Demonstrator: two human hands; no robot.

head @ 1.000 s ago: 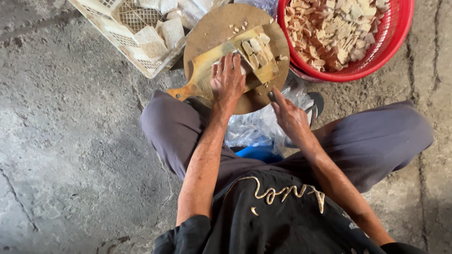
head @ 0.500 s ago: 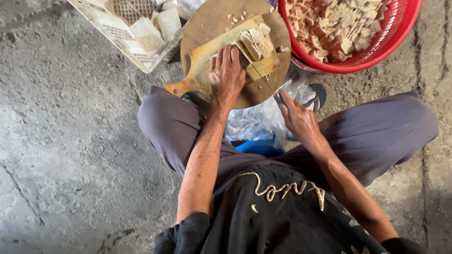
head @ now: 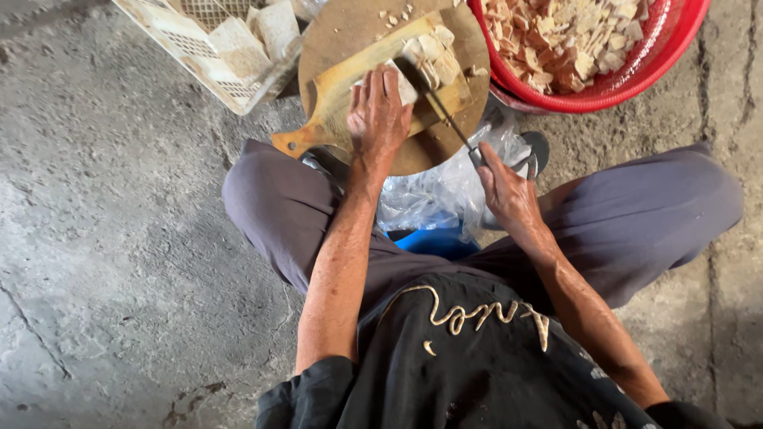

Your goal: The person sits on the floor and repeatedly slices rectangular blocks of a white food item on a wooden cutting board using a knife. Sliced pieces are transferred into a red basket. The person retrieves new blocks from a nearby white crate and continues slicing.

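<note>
Since half a second ago, our right hand [head: 509, 195] is lifting back to the thin dark-bladed knife [head: 443, 111], now gripping its handle with the blade reaching up onto the small yellow wooden cutting board [head: 350, 83]. Our left hand [head: 377, 119] is pressing flat on the pale block [head: 405, 83] being sliced, beside cut pale slices [head: 437, 59]. We are working over the round brown wooden board [head: 429, 151] at upper centre. At upper right, the red plastic basin [head: 675, 59] is holding chopped pieces; at upper left, the white plastic crate [head: 183, 44] is holding more blocks.
</note>
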